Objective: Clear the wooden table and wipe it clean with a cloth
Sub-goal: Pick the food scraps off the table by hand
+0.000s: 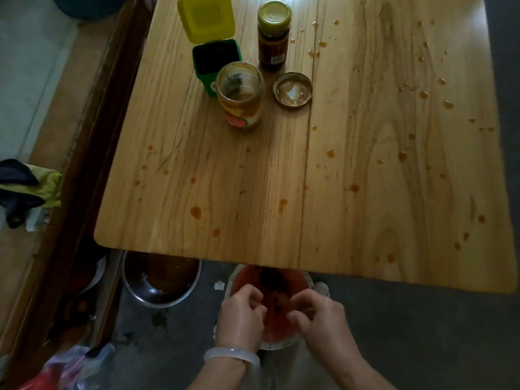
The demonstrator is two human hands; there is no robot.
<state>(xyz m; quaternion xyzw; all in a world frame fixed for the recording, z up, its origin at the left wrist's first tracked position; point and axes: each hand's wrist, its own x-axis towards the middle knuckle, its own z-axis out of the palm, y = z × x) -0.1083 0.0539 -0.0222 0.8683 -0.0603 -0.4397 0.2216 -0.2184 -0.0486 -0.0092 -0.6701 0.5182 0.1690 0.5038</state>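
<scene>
Two hands hang below the near edge of the tabletop [281, 192], over a red-filled bowl [281, 280] on the floor. My left hand [242, 313] and right hand [318, 313] have fingers curled inward; whether they pinch anything I cannot tell, the shade is too deep. A pale bangle [231, 355] rings the left wrist. Left of the bowl sits a steel bowl [160, 280], half under the tabletop. Orange drips [196, 211] speckle the wood. Far from the bowl stand an open jar [240, 94], its lid [292, 90], a capped dark jar [273, 35] and a green box [216, 63] with yellow lid raised. No cloth I can identify.
</scene>
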